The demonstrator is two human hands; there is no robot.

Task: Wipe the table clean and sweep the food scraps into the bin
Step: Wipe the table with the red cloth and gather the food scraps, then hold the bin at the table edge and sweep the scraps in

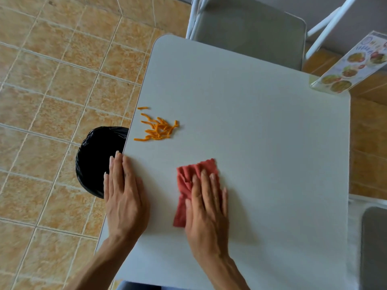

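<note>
A pile of orange food scraps (158, 127) lies on the white table (261, 132) close to its left edge. Below that edge, on the floor, stands a bin lined with a black bag (96, 158). My right hand (207, 208) presses flat on a red cloth (188, 183) on the table, below and to the right of the scraps. My left hand (123, 191) lies flat across the table's left edge, fingers together, with its fingertips over the bin. It holds nothing.
A grey-seated chair (247, 28) with white legs stands at the far side of the table. A standing menu card (351, 68) sits on the far right corner. Another grey seat (374, 248) is at the right. The floor is orange tile.
</note>
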